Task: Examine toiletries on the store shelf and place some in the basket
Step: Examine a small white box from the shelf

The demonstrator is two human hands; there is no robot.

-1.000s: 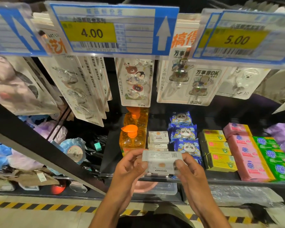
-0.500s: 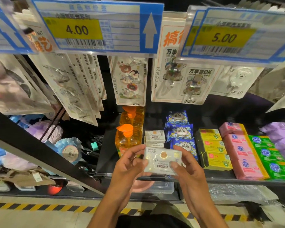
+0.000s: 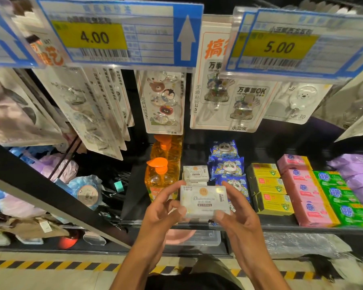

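Head view of a store shelf. At far left, soft blue and lilac bagged goods [image 3: 52, 167] lie behind a dark slanted bar [image 3: 40, 191]. Above them hang carded adhesive hooks [image 3: 162, 101] under a price tag reading 4.00 [image 3: 94, 36]. On the shelf [image 3: 302, 228], left of centre, two orange pump bottles [image 3: 162, 178] stand one behind the other. The left hand [image 3: 164, 208] grips the left end of a white soap box [image 3: 204, 203], with the thumb on the near edge and the fingers curled round the far edge. The box is held level in the air with its printed face towards the camera. It sits over the front lip of the shelf, just in front of a short stack of matching white boxes [image 3: 195, 173]. The right hand [image 3: 238, 221] pinches the right end of the box between thumb and curled fingers. Behind this hand lie blue panda-printed packets [image 3: 226, 166] in a row running front to back. Further right, touching side by side, stand rows of yellow boxes [image 3: 268, 187], pink bars [image 3: 304, 192] and green bars [image 3: 342, 198], then lilac soft packs [image 3: 360, 176]. A second price tag, reading 5.00 [image 3: 279, 47], hangs at upper right.
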